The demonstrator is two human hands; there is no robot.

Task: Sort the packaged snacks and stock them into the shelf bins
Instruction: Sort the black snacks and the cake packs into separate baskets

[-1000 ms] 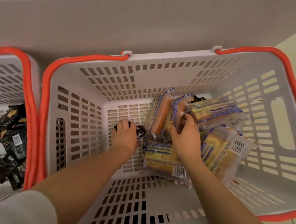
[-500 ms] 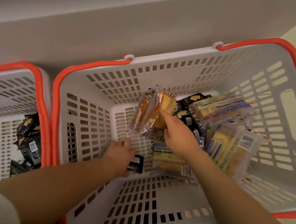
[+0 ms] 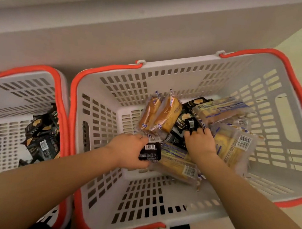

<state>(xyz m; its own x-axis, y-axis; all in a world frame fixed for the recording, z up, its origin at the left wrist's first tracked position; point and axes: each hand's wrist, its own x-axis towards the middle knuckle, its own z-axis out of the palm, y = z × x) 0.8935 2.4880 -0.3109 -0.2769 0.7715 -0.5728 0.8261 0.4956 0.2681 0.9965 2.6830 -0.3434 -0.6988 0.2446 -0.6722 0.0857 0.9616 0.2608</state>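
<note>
Inside the basket (image 3: 169,75), the left hand (image 3: 129,150) still grips a black packet (image 3: 150,151); the right hand (image 3: 200,141), having released the cakes (image 3: 160,114), now pinches another dark packet (image 3: 191,124).

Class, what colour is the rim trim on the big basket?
Orange-red, on the big basket; clearest in the head view.

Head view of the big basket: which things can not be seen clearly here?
- Black packets: partly buried under yellow packs and the right hand.
- Packet printing: too small to read.
- Left basket: cut by the left edge.
- Left hand: fingertips hidden behind its black packet.
</note>
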